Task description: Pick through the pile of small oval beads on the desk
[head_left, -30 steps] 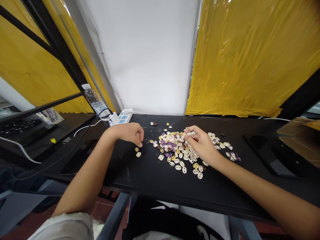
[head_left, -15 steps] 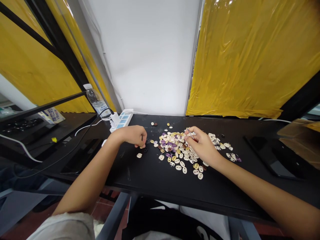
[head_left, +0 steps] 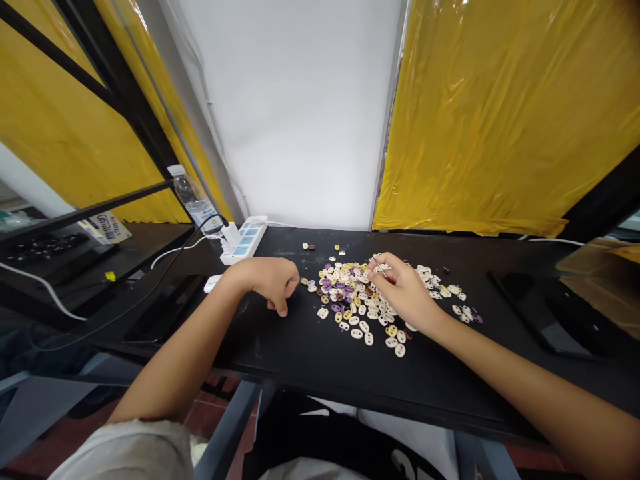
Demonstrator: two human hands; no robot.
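A loose pile of small oval two-holed pieces point(head_left: 367, 310), like buttons, lies on the black table, mostly cream with some yellow, purple and brown. At its left my left hand point(head_left: 273, 283) bends down to the tabletop, its fingers curled together; anything between the fingertips is hidden. Over the pile's right part rests my right hand point(head_left: 403, 290). Its thumb and fingers pinch a thin metal tool point(head_left: 381, 268), tip pointing up and left. Whether it is a pair of tweezers cannot be made out. Several stray pieces point(head_left: 465, 313) lie right of my right wrist.
Behind my left hand a white power strip point(head_left: 246, 241) with plugs and cables sits by the wall, beside a water bottle point(head_left: 193, 197). A dark flat device point(head_left: 555, 313) lies at the right, near a brown paper bag point(head_left: 600, 283). Another dark flat object point(head_left: 165, 310) is at the left.
My left hand has lowered slightly and its fingers now point down. The cream piece and dark piece beside it no longer show. My right hand has stayed in place.
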